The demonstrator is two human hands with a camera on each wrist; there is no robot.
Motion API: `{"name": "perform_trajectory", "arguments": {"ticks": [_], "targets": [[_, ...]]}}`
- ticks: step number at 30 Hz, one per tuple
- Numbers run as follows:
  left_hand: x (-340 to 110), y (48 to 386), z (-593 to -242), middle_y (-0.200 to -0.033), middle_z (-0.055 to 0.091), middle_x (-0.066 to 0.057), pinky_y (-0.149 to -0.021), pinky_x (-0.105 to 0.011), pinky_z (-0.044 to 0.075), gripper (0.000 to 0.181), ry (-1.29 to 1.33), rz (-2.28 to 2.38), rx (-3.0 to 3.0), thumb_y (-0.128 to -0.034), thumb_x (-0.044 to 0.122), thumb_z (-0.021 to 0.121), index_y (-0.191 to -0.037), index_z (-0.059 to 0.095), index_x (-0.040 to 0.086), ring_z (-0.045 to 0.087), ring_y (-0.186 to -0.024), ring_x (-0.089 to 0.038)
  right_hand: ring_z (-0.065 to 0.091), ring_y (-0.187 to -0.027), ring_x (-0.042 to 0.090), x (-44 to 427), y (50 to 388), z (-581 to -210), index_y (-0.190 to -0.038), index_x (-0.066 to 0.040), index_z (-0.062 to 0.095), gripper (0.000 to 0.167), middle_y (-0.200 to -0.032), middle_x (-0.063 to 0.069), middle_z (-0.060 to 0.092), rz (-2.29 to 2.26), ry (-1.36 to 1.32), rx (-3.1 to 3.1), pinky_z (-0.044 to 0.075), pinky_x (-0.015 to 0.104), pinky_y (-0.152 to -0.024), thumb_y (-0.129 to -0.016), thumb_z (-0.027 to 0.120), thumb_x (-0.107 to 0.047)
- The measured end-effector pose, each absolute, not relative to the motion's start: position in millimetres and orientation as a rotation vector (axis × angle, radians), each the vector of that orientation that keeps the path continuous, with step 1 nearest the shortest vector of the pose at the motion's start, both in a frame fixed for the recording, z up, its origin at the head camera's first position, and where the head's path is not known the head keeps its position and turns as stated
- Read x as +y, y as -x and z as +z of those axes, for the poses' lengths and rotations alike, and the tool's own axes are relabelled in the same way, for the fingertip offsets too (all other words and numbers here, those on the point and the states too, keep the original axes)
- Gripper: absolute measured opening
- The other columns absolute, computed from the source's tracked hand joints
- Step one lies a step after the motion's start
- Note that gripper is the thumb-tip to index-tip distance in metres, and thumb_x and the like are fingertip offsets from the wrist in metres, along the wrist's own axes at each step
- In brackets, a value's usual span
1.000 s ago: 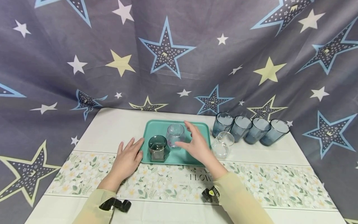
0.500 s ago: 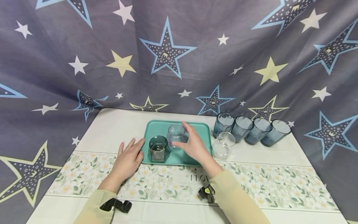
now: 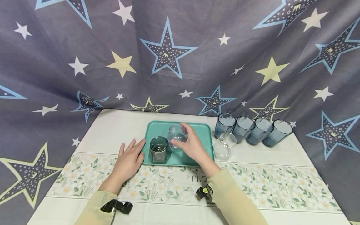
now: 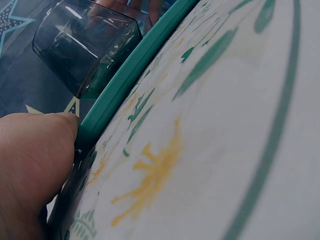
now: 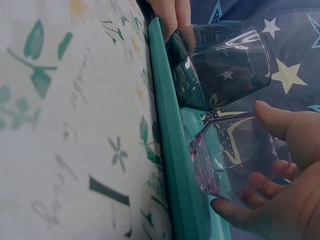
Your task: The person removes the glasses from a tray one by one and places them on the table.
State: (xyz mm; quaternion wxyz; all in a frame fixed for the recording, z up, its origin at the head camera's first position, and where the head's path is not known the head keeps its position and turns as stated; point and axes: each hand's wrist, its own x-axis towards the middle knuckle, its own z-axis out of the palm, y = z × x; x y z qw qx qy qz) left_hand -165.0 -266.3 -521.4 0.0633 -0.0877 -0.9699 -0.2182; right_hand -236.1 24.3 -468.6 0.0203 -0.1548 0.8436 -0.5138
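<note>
- We found the pink-tinged glass (image 3: 176, 133) upright on the green tray (image 3: 182, 158), thin and transparent, its rim round and its base faceted.
- The right hand (image 3: 192, 145) had shifted slightly left over the last second, thumb and fingers now curved round that glass; we could not tell how firmly each fingertip pressed.
- The glass had kept its place; we judged the grip was being settled, with no lift yet.
- Just beside it stood the smoky glass (image 3: 159, 150), dark, round-mouthed, square toward the base.
- The left hand (image 3: 127, 161) lay with fingers apart, touching the tray's smooth raised edge.
- Right of the tray we noted a colourless glass (image 3: 224, 147) and four blue tumblers (image 3: 256, 134), tapered downward.
- Beneath, a floral-banded tablecloth (image 3: 168, 184); behind, a creased star-print curtain (image 3: 197, 68).
</note>
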Motion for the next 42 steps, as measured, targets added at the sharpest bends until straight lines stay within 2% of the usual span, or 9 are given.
{"name": "perform_trajectory", "arguments": {"ticks": [11,21,25,42], "targets": [[-266,165,-522,-0.172,0.046,-0.013,-0.132,-0.070,0.001,0.058,0.267,-0.663,-2.922,-0.1162,0.021,0.052,-0.171,0.041,0.006,0.028,-0.165,-0.042,0.055,-0.145,0.037,22,234,-470,-0.161,-0.006,0.047,0.083,-0.156,0.024,0.055,-1.681,0.464,2.585,0.053,0.049,-0.115,-0.094,0.092,-0.022],[-266,164,-523,-0.171,0.047,-0.013,-0.132,-0.070,0.001,0.058,0.271,-0.666,-2.922,-0.1165,0.021,0.052,-0.171,0.041,0.006,0.028,-0.165,-0.042,0.057,-0.142,0.038,28,228,-470,-0.156,-0.002,0.052,0.081,-0.150,0.024,0.058,-1.762,0.417,2.608,0.056,0.042,-0.113,-0.090,0.096,-0.015],[-267,165,-523,-0.171,0.046,-0.013,-0.132,-0.070,0.001,0.058,0.272,-0.662,-2.919,-0.1168,0.022,0.051,-0.171,0.041,0.006,0.027,-0.165,-0.042,0.058,-0.140,0.039,33,223,-466,-0.156,-0.002,0.053,0.081,-0.150,0.025,0.059,-1.788,0.426,2.618,0.057,0.044,-0.113,-0.089,0.096,-0.015],[-266,166,-522,-0.172,0.046,-0.013,-0.132,-0.070,0.001,0.058,0.284,-0.662,-2.918,-0.1163,0.022,0.052,-0.171,0.040,0.006,0.027,-0.165,-0.042,0.056,-0.142,0.033,66,185,-437,-0.153,-0.013,0.056,0.077,-0.151,0.008,0.057,-1.847,0.465,2.608,0.055,0.041,-0.114,-0.088,0.097,-0.013]]}}
